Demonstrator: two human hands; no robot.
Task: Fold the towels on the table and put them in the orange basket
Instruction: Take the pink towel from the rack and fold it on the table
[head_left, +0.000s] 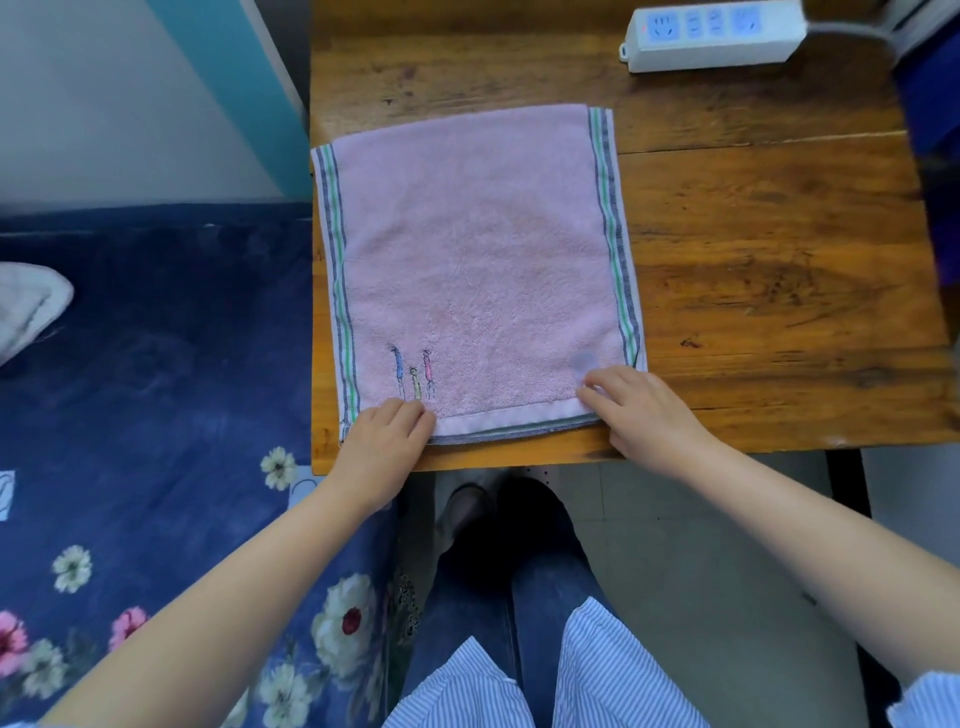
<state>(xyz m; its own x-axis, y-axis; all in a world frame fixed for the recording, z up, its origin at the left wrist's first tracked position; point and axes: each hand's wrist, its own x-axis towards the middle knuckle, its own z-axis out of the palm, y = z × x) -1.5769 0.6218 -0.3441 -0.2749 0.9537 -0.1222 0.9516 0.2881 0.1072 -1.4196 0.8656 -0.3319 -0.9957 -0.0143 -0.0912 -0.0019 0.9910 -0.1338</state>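
Observation:
A pink towel (478, 260) with green and grey stripes along its left and right sides lies flat on the wooden table (769, 249). Two layers show at its near edge. My left hand (387, 436) sits on the near left corner, fingers curled over the hem and pinching it. At the near right corner my right hand (636, 410) has bent fingers on the towel and grips that corner; its thumb is hidden. No orange basket is in view.
A white power strip (711, 34) lies at the table's far right. A dark purple object (935, 104) stands at the right edge. A bed with a blue floral sheet (156, 389) adjoins the table's left side. My legs are below the near edge.

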